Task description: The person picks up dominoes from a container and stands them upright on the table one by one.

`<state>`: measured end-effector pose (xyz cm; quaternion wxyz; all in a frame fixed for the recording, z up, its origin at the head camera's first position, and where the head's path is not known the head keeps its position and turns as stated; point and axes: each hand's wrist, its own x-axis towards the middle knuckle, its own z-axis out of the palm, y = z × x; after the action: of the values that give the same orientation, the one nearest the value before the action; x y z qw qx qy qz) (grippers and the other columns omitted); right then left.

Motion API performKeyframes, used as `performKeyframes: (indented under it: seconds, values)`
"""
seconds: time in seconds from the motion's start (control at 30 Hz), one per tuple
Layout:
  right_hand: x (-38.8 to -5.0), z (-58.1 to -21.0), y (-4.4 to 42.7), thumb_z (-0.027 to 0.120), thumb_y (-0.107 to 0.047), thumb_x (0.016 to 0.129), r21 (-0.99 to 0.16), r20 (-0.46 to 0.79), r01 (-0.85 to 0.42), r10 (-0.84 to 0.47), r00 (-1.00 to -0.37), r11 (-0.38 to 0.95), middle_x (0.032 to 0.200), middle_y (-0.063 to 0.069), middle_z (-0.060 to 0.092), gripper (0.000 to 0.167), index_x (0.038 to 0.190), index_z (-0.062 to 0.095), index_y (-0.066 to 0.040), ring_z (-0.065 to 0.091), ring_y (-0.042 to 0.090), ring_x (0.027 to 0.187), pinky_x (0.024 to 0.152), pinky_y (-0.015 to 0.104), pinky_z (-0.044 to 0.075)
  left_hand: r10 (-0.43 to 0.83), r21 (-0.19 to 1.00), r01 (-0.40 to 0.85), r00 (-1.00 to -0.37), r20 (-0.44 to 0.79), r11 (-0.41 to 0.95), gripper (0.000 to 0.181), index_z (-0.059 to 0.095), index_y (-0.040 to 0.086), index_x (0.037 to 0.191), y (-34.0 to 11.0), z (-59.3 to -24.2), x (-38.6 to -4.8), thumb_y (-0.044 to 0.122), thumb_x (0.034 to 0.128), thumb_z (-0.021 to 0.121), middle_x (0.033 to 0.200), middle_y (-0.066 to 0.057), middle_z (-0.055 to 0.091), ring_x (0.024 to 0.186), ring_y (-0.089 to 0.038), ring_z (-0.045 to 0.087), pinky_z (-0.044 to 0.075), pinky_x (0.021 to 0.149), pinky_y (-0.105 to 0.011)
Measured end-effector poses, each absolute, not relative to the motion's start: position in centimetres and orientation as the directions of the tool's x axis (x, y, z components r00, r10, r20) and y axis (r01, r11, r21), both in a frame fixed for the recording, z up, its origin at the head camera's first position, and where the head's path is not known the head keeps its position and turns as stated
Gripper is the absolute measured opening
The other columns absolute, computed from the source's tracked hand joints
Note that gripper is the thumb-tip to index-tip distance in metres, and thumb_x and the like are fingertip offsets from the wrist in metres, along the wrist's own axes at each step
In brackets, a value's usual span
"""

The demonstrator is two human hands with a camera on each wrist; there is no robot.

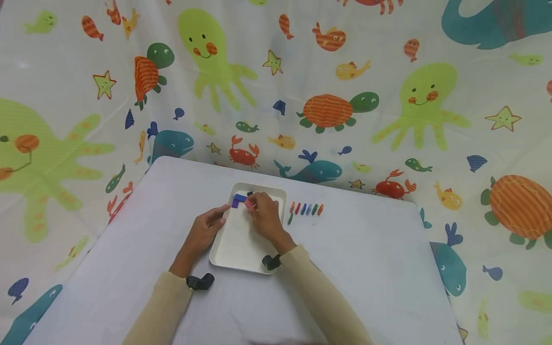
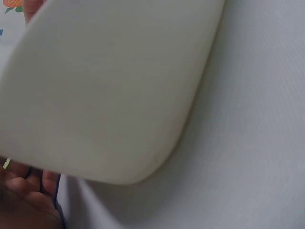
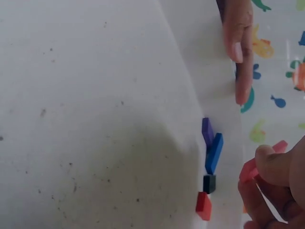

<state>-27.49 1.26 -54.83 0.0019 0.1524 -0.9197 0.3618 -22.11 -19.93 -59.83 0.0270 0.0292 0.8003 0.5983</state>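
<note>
A white tray (image 1: 241, 244) lies on the table, with both hands at its far part. My right hand (image 1: 266, 215) pinches a small pink block (image 3: 250, 169) between thumb and fingers, above the tray. Close by in the tray are a purple block (image 3: 207, 131), a blue block (image 3: 214, 153), a dark block (image 3: 209, 183) and a red block (image 3: 203, 206), roughly in a row. At the tray's left rim rests my left hand (image 1: 206, 231), its fingers fairly straight. In the left wrist view the tray hides much of the scene.
Right of the tray, several small coloured sticks (image 1: 309, 209) stand in a row on the white table (image 1: 366, 268), with a green one (image 1: 291, 219) just in front. A curtain printed with sea animals (image 1: 258, 96) hangs behind the table.
</note>
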Motion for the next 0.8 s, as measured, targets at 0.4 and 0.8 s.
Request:
performKeyframes:
  seconds: [0.4,0.8]
  values:
    - [-29.5,-54.4,2.5,0.071,-0.013,0.102,-0.747,0.186,-0.264,-0.189,-0.964,0.610,0.120,-0.001,0.066,0.026,0.126,0.061,-0.017,0.065,0.014,0.111,0.113,0.042,0.049,0.082,0.958,0.014,-0.997,-0.010,0.287,0.046,0.054,0.013,0.156,-20.1,-60.6,-25.2,0.015,0.1103,0.057,0.167,-0.009,0.048,0.156,-0.033,0.044,0.040,0.125,-0.045]
    - [-29.0,-53.9,4.0,0.070,-0.009,0.103,-0.815,0.235,-0.225,-0.050,-0.971,0.533,0.124,0.002,0.067,0.030,0.131,0.061,-0.016,0.067,0.020,0.116,0.115,0.046,0.052,0.084,0.953,0.025,-0.996,0.000,0.301,0.046,0.053,0.013,0.156,-20.2,-60.4,-25.1,0.015,0.1106,0.057,0.166,-0.009,0.048,0.156,-0.033,0.044,0.039,0.125,-0.044]
